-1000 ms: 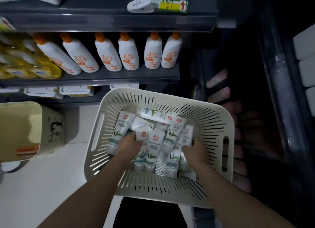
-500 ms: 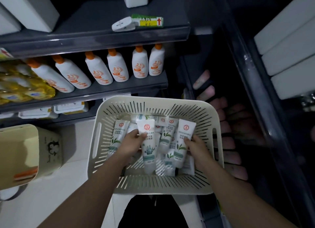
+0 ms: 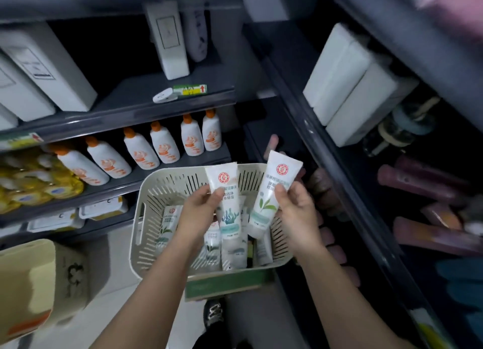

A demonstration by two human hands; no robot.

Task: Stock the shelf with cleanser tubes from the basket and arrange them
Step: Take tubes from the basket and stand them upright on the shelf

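Head view: looks down along both forearms at a slotted basket (image 3: 146, 192) in the lower centre, with dark shelving on the left and right of the frame.
Grip, left: the left hand (image 3: 201, 207) is curled round a seaweed-print tube (image 3: 228, 202), thumb across its front, crimped end up and cap down.
Grip, right: the right hand (image 3: 295, 210) pinches a leaf-print tube (image 3: 271, 189), thumb on the label; the tube leans toward the upper right.
Height: both tubes are lifted above the basket rim.
Why held so: both labels face the camera, probably so the two variants can be told apart before each goes to its own row.
Stock left: loose tubes (image 3: 234, 252) lie overlapped on the basket floor.
Support: the basket sits on a green carton (image 3: 224, 283), likely to raise it within easy reach.
Destination: judged to be the right-hand shelf (image 3: 334, 165), where pinkish tubes (image 3: 418, 184) lie; the exact slot cannot be told.
Left side: white bottles (image 3: 164, 150) with orange caps stand in a row, fronts outward.
Progress: early, since most tubes are in the basket.
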